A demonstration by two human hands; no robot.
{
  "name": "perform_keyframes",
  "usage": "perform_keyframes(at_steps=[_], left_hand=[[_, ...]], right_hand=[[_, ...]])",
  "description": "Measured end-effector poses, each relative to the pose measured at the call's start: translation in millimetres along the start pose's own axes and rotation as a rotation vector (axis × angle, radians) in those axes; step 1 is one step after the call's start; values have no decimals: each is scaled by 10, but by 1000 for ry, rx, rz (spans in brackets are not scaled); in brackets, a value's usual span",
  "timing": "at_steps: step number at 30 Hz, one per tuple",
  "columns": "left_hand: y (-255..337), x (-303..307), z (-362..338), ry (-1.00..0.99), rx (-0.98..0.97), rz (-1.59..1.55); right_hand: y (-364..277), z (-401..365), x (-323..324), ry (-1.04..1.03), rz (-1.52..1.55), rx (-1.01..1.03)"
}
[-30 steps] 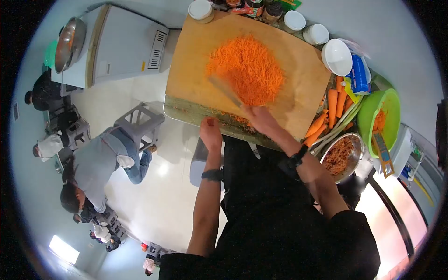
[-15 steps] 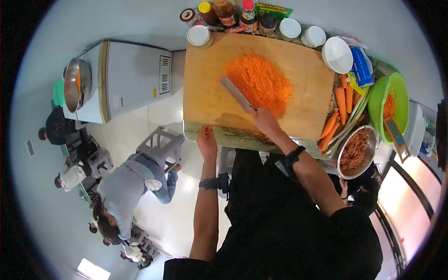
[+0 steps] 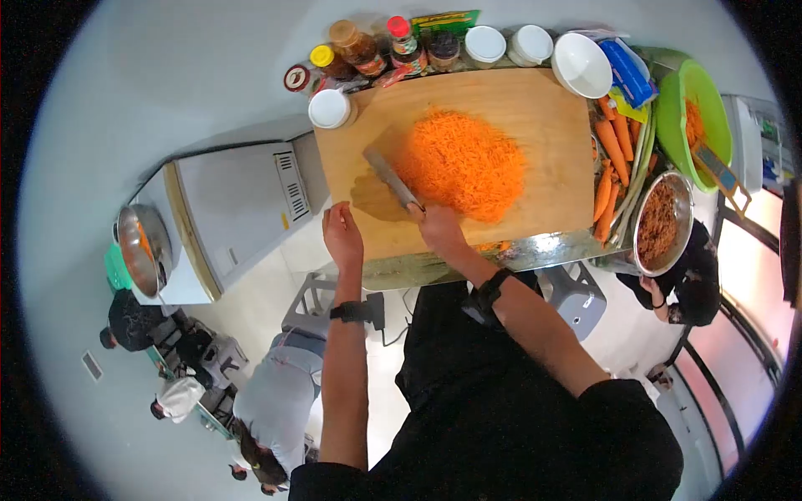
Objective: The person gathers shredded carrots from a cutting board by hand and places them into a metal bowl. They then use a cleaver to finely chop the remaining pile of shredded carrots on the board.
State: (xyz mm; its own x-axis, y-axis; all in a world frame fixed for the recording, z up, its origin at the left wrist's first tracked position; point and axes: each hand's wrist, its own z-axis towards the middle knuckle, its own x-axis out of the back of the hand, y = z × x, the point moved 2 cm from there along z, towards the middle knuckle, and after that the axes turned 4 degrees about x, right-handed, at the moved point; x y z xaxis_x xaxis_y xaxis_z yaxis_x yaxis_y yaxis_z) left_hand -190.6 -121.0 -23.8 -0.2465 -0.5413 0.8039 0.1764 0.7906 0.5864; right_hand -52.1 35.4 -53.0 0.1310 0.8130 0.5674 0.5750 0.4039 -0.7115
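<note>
My right hand (image 3: 440,231) is wrapped around the handle of a cleaver (image 3: 388,176), whose blade points up and left over the wooden cutting board (image 3: 551,200). The blade is beside the left side of a large heap of finely cut carrot (image 3: 468,163). At the board's left edge is my left hand (image 3: 343,240), its fingers curled together and no object visible in them. A dark shadow falls on the board between this hand and the blade.
Jars and sauce bottles (image 3: 357,46) line the back. To the right are a white bowl (image 3: 581,65), whole carrots (image 3: 614,150), green stalks (image 3: 637,175), a green basin (image 3: 670,117) with a grater (image 3: 717,174), and a steel bowl (image 3: 687,209) of minced filling. People are behind at left and right.
The cleaver has moved left, from over the heap to beside it. The heap looks more spread and rounded. My left hand is higher against the board's left edge. The camera view has turned.
</note>
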Motion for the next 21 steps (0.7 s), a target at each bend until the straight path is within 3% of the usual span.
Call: perform_keyframes(at_steps=[2, 3, 4, 6, 9, 11, 13, 14, 15, 18, 21], left_hand=[[118, -111, 194, 64, -255, 149], [185, -158, 285, -89, -233, 93], [266, -247, 362, -97, -232, 85], [467, -456, 522, -74, -412, 110], [696, -811, 720, -114, -505, 14], [768, -1094, 728, -54, -509, 59], [816, -1242, 603, 17, -514, 120], [899, -1323, 501, -91, -523, -18], [974, -1387, 403, -196, -532, -154], [1155, -1343, 159, -278, -432, -242], [1143, -1193, 144, -203, -493, -236]], right_hand=[[-7, -90, 167, 63, 135, -200], [-3, -105, 217, 69, 130, -210], [2, -126, 260, 103, 143, -217], [-21, -196, 390, 136, 150, -234], [100, -330, 764, 234, 156, -131], [413, -474, 1054, 398, -30, -172], [820, -578, 1327, 422, -209, -139], [717, -558, 1560, 400, -201, -393], [848, -586, 1600, 436, -210, -415], [1060, -641, 1427, 485, -263, -401], [966, -553, 1148, 424, -230, -394]])
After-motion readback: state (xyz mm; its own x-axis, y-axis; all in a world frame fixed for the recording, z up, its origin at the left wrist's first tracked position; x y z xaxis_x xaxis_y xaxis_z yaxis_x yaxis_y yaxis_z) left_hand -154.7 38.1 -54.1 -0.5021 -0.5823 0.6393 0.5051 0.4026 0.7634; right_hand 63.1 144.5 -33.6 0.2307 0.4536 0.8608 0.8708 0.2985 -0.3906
